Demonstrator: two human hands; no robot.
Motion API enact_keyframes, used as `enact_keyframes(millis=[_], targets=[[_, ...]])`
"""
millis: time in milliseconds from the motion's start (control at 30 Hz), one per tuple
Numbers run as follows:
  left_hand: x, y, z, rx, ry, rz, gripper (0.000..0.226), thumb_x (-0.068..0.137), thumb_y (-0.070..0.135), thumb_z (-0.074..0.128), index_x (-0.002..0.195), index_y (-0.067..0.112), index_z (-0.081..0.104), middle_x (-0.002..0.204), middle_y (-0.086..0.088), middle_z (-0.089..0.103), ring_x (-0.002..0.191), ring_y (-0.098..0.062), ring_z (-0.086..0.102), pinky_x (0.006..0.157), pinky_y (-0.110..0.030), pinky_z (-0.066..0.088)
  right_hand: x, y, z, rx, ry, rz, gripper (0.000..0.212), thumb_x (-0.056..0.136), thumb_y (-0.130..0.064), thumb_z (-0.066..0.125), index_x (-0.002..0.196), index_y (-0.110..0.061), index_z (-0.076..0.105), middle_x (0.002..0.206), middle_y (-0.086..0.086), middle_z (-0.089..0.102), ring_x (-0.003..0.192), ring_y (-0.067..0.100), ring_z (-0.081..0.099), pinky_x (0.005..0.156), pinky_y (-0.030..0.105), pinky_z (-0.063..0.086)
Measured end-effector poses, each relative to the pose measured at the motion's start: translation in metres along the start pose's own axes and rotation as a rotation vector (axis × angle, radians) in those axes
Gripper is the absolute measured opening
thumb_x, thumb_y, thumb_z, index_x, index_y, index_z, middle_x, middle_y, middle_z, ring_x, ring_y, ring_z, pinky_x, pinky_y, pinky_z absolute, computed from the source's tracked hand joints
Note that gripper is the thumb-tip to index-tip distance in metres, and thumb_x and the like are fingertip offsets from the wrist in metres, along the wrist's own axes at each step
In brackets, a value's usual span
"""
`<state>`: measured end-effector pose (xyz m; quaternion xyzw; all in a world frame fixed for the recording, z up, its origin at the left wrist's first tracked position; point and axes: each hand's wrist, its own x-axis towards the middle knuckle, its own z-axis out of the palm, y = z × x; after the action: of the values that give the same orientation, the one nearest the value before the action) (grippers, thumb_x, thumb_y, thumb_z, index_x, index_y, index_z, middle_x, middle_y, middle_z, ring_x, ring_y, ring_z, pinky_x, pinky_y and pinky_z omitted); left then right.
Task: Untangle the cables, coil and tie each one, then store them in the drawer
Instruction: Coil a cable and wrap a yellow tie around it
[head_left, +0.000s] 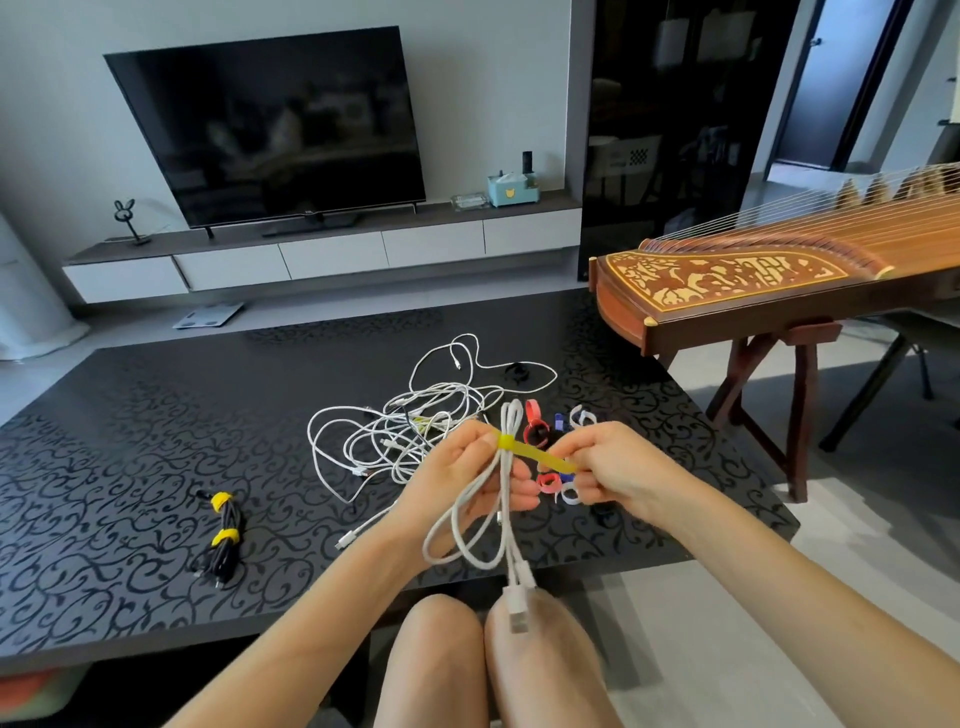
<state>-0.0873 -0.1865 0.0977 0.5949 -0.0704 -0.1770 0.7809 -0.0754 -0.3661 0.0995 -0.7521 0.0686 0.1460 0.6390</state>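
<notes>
While left hand (462, 467) clamps fingers round the bundled white cable (488, 525) | yellow tie (540, 456) crosses it, tail pointing right | right hand (618, 467) fingers pinch that tail.

On the table (130, 441) the tangled cables (410, 431) lie near the middle, a tied bundle (223, 535) lies well apart on their left, closer to the near edge, and the loose ties (536, 428) lie just beside them on the right. Above the near edge, in front of the tangle, the left hand (457, 467) holds the coiled cable (502, 470), and the right hand (618, 462) beside it pinches the strap (540, 456) that goes around the coil's upper part. Behind the table a scale (208, 316) lies on the floor, further behind the TV (275, 130) stands on a low cabinet (332, 254), and a zither (753, 280) on its stand is at the table's right.
</notes>
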Motion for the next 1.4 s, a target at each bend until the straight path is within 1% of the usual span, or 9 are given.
enact_keyframes(millis=[233, 500, 600, 700, 800, 967, 1133, 1267, 1400], targets=[[0.000, 0.003, -0.003, -0.178, -0.074, 0.005, 0.015, 0.091, 0.015, 0.052, 0.081, 0.005, 0.057, 0.062, -0.011, 0.059, 0.046, -0.014, 0.052, 0.041, -0.020, 0.040, -0.022, 0.004, -0.008, -0.047, -0.149, -0.174, 0.054, 0.084, 0.013, 0.034, 0.047, -0.015, 0.062, 0.045, -0.003, 0.036, 0.041, 0.009, 0.026, 0.041, 0.021, 0.022], [-0.010, 0.026, 0.015, -0.367, -0.286, -0.020, 0.029, 0.086, 0.014, 0.041, 0.066, 0.002, 0.059, 0.061, -0.011, 0.054, 0.046, -0.010, 0.044, 0.045, -0.016, 0.031, -0.022, 0.010, 0.012, -0.119, 0.129, -0.406, 0.046, 0.072, 0.017, 0.034, 0.040, -0.014, 0.045, 0.043, -0.001, 0.038, 0.042, 0.009, 0.033, 0.044, 0.021, 0.028], [-0.013, 0.028, 0.019, -0.367, -0.242, -0.041, 0.020, 0.083, 0.017, 0.048, 0.070, 0.002, 0.051, 0.058, -0.010, 0.052, 0.042, -0.008, 0.041, 0.045, -0.015, 0.030, -0.024, 0.009, 0.016, -0.236, 0.258, -0.540, 0.041, 0.072, 0.018, 0.040, 0.043, -0.011, 0.040, 0.049, -0.002, 0.035, 0.049, 0.007, 0.033, 0.052, 0.017, 0.030], [-0.016, 0.028, 0.024, -0.398, -0.255, -0.028, 0.026, 0.080, 0.022, 0.064, 0.074, 0.004, 0.048, 0.057, -0.006, 0.054, 0.043, -0.006, 0.045, 0.044, -0.013, 0.033, -0.026, 0.007, 0.021, -0.382, 0.466, -0.668, 0.052, 0.070, 0.020, 0.046, 0.044, -0.021, 0.029, 0.056, -0.002, 0.029, 0.059, 0.018, 0.033, 0.056, 0.035, 0.028], [-0.017, 0.027, 0.026, -0.459, -0.233, 0.027, 0.032, 0.059, 0.013, 0.086, 0.066, 0.003, 0.056, 0.062, -0.010, 0.057, 0.048, -0.008, 0.049, 0.044, -0.013, 0.038, -0.030, 0.004, 0.025, -0.498, 0.607, -0.728, 0.059, 0.071, 0.016, 0.048, 0.047, -0.030, 0.019, 0.058, -0.004, 0.026, 0.057, 0.023, 0.032, 0.052, 0.033, 0.021], [-0.018, 0.028, 0.028, -0.016, 0.066, 0.259, 0.018, 0.076, -0.003, 0.070, 0.067, 0.011, 0.063, 0.062, -0.009, 0.065, 0.049, -0.012, 0.057, 0.046, -0.017, 0.046, -0.043, -0.005, 0.025, -0.651, 0.744, -0.779, 0.031, 0.070, -0.001, 0.041, 0.052, -0.022, 0.028, 0.061, 0.000, 0.034, 0.051, 0.019, 0.033, 0.044, 0.024, 0.016], [-0.027, 0.029, 0.030, 0.248, 0.097, 0.485, 0.022, 0.084, 0.000, 0.067, 0.070, 0.018, 0.066, 0.061, -0.008, 0.067, 0.049, -0.018, 0.063, 0.049, -0.020, 0.050, -0.057, 0.000, 0.028, -0.757, 0.823, -0.804, 0.015, 0.067, 0.004, 0.048, 0.057, -0.001, 0.057, 0.067, 0.008, 0.051, 0.058, 0.023, 0.046, 0.038, 0.033, 0.034], [-0.026, 0.023, 0.033, 0.409, 0.186, 0.556, 0.019, 0.085, 0.006, 0.067, 0.071, 0.019, 0.067, 0.059, -0.001, 0.066, 0.049, -0.008, 0.059, 0.049, -0.018, 0.048, -0.070, 0.004, 0.034, -0.701, 0.665, -0.778, 0.016, 0.066, 0.003, 0.047, 0.053, -0.008, 0.048, 0.061, -0.004, 0.043, 0.052, 0.015, 0.037, 0.046, 0.018, 0.022], [-0.026, 0.010, 0.035, 0.828, 0.260, 0.809, 0.012, 0.085, 0.008, 0.066, 0.080, 0.017, 0.071, 0.063, -0.006, 0.064, 0.052, -0.016, 0.054, 0.052, -0.029, 0.045, -0.080, -0.018, 0.032, -0.488, 0.439, -0.550, 0.031, 0.066, -0.001, 0.046, 0.043, -0.017, 0.031, 0.050, -0.003, 0.027, 0.052, 0.017, 0.026, 0.051, 0.029, 0.020]])
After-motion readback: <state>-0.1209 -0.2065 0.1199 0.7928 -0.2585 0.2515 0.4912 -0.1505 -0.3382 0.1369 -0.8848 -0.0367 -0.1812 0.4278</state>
